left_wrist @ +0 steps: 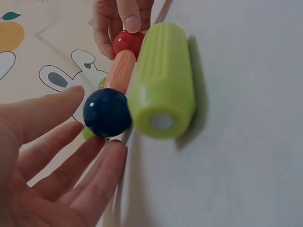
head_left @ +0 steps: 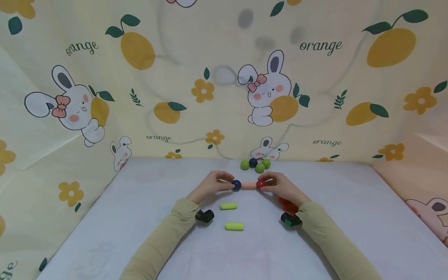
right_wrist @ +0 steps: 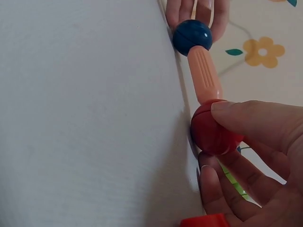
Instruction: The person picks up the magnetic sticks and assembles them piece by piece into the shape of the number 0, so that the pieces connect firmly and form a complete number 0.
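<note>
My right hand pinches a red ball between thumb and fingers. The red ball joins one end of a ridged peach rod, and a dark blue ball sits at the other end. Around the blue ball's left side lies my left hand, fingers spread and loosely bent; in the left wrist view its thumb tip looks slightly apart from the ball. A light green rod stands out close to the left wrist camera, its pale round end facing it.
Behind the hands lie several green balls and another dark blue ball. Two light green rods rest on the white table between the forearms. Red rods lie under the right wrist. A patterned cloth backs the table.
</note>
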Tool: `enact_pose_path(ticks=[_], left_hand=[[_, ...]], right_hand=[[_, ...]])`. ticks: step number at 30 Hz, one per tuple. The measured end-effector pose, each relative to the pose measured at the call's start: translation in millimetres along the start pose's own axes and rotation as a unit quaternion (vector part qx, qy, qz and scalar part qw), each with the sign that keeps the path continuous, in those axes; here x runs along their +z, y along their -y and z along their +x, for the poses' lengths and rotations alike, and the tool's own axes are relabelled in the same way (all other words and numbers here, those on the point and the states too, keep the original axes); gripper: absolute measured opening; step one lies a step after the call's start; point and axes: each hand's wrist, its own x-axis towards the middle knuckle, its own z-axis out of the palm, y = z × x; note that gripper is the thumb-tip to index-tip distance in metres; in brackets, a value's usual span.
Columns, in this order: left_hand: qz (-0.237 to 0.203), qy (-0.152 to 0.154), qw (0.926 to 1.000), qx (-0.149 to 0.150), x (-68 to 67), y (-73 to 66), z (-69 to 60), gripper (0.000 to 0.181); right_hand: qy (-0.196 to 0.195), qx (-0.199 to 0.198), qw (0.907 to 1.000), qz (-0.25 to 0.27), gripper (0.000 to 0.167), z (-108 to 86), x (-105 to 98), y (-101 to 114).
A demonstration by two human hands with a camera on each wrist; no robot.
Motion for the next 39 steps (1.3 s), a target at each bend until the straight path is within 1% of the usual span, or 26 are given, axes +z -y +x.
enact_pose_path(ticks=[5,9,15,19,23,28,34,39], left_hand=[[0.009,0.006,0.9999,-0.009,-6.7,-4.1,-13.0,0.036],[0.027,0.022,0.9994,-0.009,-9.5,-6.8,-23.4,0.039],[0.033,0.056,0.9979,-0.007,-6.1,-9.1,-35.6,0.044],[0.051,0.059,0.9969,0.006,-1.5,-8.2,-41.1,0.045],[0.071,0.064,0.9951,0.026,2.5,-7.8,-44.5,0.046],[0.083,0.083,0.9922,0.042,7.1,-11.2,-45.3,0.044],[0.105,0.085,0.9899,0.042,10.6,-12.5,-45.6,0.041],[0.12,0.086,0.9878,0.05,11.1,-12.5,-46.1,0.036]], right_hand=[[-0.002,0.002,1.0,-0.003,0.037,1.2,1,0],[-0.006,0.006,0.9999,-0.008,0.038,1.8,1,-1],[-0.014,0.013,0.9997,-0.013,0.038,1.6,-1,-2],[-0.011,0.015,0.9998,-0.009,0.039,1.6,-1,0],[-0.009,0.018,0.9998,-0.003,0.038,2.0,-1,0],[-0.009,0.013,0.9999,-0.004,0.038,1.8,-2,-2],[-0.009,0.012,0.9999,-0.007,0.039,2.2,-1,-2],[-0.009,0.019,0.9997,-0.01,0.04,2.7,-1,-2]])
